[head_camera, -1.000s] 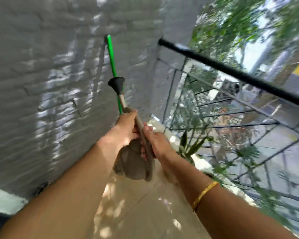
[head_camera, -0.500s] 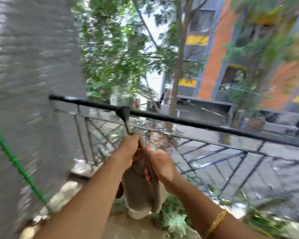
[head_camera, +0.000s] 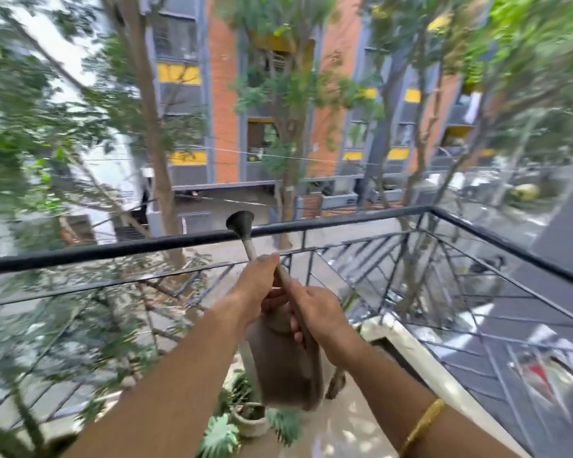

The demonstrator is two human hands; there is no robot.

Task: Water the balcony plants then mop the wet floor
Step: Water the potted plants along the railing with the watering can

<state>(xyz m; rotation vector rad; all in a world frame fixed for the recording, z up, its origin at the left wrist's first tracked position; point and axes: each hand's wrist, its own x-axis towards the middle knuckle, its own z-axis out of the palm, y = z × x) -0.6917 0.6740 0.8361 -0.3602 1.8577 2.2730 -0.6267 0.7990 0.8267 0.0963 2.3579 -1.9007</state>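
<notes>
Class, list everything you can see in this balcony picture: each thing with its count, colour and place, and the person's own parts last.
Watering can: one, grey-brown, centre, held up, spout rose by the rail.
Railing: one, black metal, across the middle, turning a corner at right.
Potted plants: count unclear, green, on the floor below the can.
Building: one, orange, grey and yellow, across the street.
Trees: several, green, beyond the railing.
Bangle: one, gold, right wrist.
Left hand: on the spout.
Right hand: on the handle.

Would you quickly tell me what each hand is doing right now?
Left hand: closed on the watering can spout.
Right hand: closed on the can.
</notes>
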